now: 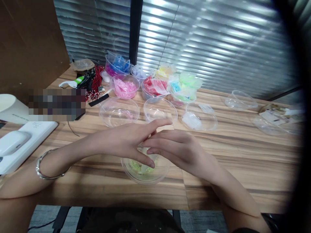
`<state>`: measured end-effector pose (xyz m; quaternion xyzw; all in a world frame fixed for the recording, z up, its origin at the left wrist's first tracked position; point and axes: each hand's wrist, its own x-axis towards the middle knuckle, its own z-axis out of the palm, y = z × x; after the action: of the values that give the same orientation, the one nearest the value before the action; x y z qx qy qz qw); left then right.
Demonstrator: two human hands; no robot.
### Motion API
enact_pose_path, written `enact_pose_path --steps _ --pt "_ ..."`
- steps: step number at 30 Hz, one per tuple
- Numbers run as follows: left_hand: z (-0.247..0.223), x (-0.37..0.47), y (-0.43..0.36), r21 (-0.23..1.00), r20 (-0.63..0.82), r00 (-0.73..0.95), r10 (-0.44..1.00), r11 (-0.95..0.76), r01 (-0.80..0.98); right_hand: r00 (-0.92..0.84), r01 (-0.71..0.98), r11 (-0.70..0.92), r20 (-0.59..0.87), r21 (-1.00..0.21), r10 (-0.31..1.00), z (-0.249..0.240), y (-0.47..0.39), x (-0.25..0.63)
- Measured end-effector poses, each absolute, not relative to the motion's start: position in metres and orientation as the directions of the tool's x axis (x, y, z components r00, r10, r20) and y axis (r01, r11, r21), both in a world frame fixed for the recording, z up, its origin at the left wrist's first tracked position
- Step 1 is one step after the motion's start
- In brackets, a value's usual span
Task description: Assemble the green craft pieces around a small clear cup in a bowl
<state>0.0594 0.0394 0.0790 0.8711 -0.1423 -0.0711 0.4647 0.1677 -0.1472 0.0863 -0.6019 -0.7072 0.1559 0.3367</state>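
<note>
A clear round plastic bowl point(148, 182) stands near the table's front edge, with small light green pieces point(137, 166) inside. Over it, my left hand point(122, 140) reaches in from the left, index finger stretched out and thumb apart, pointing down across the bowl. My right hand point(183, 150) comes from the right. Its fingers are bent and drawn together, the tips meeting my left hand between thumb and index finger. Something pale and translucent shows behind the fingertips, but whether they pinch it is hidden.
Behind my hands stand two clear bowls point(103, 113) and a lid-like clear dish point(211, 124) holding white packets. Farther back, bowls hold pink point(125, 89), red point(155, 85), blue and green bags. Red and black wires point(97, 79) lie left, a white power strip point(36, 137) nearer.
</note>
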Motion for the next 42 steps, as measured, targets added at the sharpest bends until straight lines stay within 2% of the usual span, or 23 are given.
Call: enact_pose_path --steps 4,10,15,22,28,38,40,42 --pt "0.076 0.061 0.042 0.834 0.055 0.948 -0.314 -0.508 -0.216 -0.087 0.75 0.261 0.3 -0.608 0.95 0.09 -0.145 0.169" --pt "0.075 0.06 0.045 0.817 0.069 0.948 -0.312 -0.528 -0.233 -0.045 0.71 0.162 0.185 -0.685 0.982 0.089 -0.145 0.168" --pt "0.074 0.061 0.046 0.818 0.07 0.939 -0.336 -0.52 -0.247 -0.041 0.748 0.202 0.26 -0.632 0.965 0.088 -0.145 0.168" --pt "0.074 0.061 0.047 0.85 0.122 0.949 -0.29 -0.464 -0.251 -0.036 0.694 0.262 0.33 -0.671 0.943 0.096 -0.145 0.168" --pt "0.074 0.061 0.047 0.826 0.125 0.946 -0.298 -0.498 -0.266 -0.056 0.732 0.262 0.328 -0.628 0.943 0.096 -0.145 0.167" --pt "0.073 0.061 0.044 0.892 0.056 0.947 -0.316 -0.41 -0.189 0.026 0.79 0.208 0.369 -0.577 0.929 0.085 -0.151 0.166" --pt "0.074 0.061 0.044 0.897 0.044 0.947 -0.318 -0.404 -0.178 0.007 0.789 0.227 0.378 -0.571 0.926 0.087 -0.15 0.166" --pt "0.075 0.061 0.045 0.89 0.08 0.943 -0.322 -0.403 -0.212 -0.01 0.771 0.29 0.445 -0.567 0.895 0.092 -0.148 0.165"
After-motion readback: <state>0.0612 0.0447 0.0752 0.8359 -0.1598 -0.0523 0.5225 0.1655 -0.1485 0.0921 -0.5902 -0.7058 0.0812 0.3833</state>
